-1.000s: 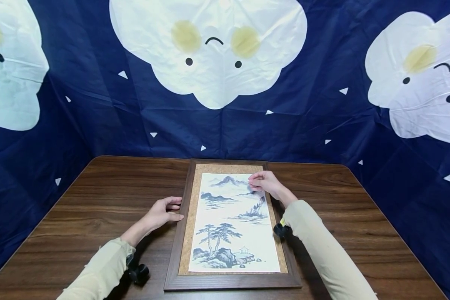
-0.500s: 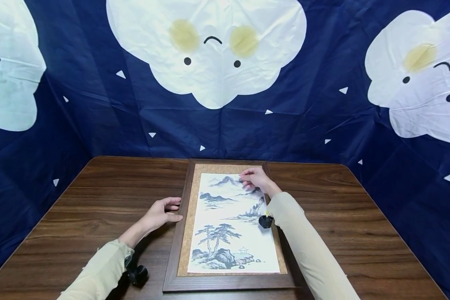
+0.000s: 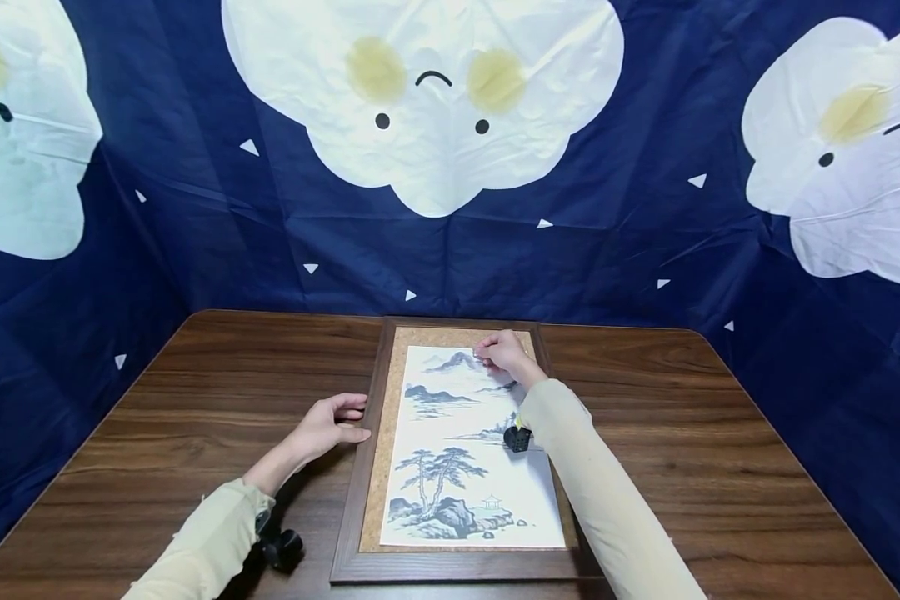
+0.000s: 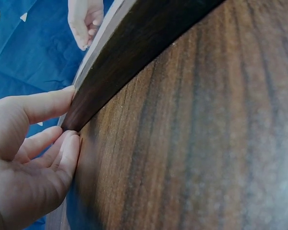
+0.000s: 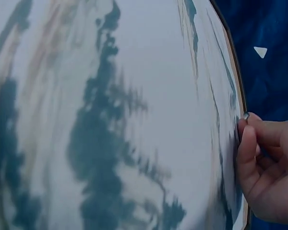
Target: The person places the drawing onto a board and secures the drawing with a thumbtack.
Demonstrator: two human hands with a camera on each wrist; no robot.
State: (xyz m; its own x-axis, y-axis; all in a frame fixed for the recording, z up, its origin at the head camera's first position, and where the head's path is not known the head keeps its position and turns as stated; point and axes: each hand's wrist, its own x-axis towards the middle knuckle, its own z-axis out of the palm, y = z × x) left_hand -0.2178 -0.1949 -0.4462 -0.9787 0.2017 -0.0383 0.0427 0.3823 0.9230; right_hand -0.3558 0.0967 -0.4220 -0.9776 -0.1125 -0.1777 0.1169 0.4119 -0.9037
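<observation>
A framed cork board lies on the table, with a sheet of paper on it printed with an ink landscape of mountains and trees. My left hand rests its thumb and fingertips against the frame's left side; in the left wrist view the left hand touches the dark wooden edge. At the paper's top edge my right hand pinches a small shiny pushpin between thumb and index finger. The right hand has its other fingers curled in.
The brown wooden table extends on both sides of the frame. A dark blue cloth with white clouds hangs behind it. A black wrist camera on the right sleeve overlaps the paper.
My right hand has moved left along the paper's upper part, from near its right corner to closer to the top middle. The left hand has kept its place at the frame.
</observation>
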